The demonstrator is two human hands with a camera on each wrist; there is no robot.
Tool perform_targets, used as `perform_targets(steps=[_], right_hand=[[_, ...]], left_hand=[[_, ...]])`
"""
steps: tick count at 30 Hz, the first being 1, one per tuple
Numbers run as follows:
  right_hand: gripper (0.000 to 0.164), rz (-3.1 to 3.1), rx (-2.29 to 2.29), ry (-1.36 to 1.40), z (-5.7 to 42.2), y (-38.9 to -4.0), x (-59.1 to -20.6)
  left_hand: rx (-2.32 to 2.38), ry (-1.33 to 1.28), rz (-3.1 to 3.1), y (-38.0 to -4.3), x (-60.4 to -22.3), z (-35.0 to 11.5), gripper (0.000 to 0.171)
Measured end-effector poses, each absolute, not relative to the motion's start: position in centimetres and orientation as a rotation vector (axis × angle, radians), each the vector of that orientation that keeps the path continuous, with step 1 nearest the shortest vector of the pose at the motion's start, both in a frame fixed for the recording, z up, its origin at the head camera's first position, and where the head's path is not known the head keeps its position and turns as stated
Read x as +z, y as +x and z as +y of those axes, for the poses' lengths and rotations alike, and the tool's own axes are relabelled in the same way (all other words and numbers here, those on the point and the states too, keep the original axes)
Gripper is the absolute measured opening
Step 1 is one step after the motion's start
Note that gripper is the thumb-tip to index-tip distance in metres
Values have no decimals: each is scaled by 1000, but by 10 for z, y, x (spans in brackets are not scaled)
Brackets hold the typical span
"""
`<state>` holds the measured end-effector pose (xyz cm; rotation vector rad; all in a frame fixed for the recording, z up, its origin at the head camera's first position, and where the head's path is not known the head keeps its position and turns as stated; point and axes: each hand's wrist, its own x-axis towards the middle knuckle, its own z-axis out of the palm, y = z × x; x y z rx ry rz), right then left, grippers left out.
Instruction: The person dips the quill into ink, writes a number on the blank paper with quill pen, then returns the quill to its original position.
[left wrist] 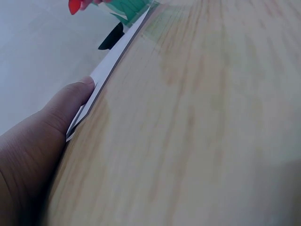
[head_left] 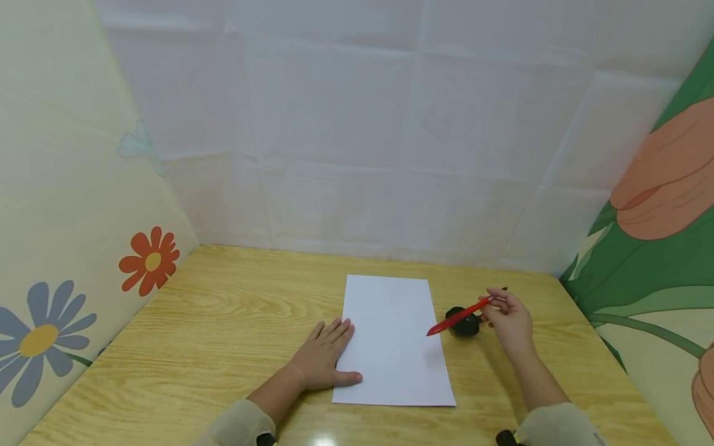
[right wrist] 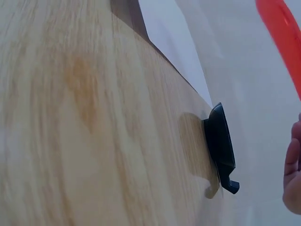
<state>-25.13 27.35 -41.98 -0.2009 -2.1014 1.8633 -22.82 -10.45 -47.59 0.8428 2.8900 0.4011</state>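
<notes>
On the wooden table (head_left: 223,347), white paper (head_left: 393,347) lies partly under the left hand (head_left: 322,360), its fingers straight and its thumb spread apart from them. The right hand (head_left: 510,319) pinches a red stick (head_left: 462,317) above the table, near a black dish (head_left: 470,327) just beside the paper.

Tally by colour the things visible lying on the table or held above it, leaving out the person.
White: 1, paper
Red: 1, pen-like tool
Black: 1, small dish
Total: 3
</notes>
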Motion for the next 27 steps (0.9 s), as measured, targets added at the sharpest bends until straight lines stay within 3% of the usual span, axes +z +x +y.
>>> perform_targets(steps=[9, 22, 27], right_hand=[[32, -2135, 1809, -245, 270, -253, -424], [24, -2119, 1829, -214, 266, -245, -422], [39, -2217, 1762, -247, 269, -248, -424]], left_hand=[[388, 851, 2904, -228, -477, -105, 102], [413, 837, 2885, -230, -480, -105, 104], [397, 829, 2887, -231, -482, -104, 104]])
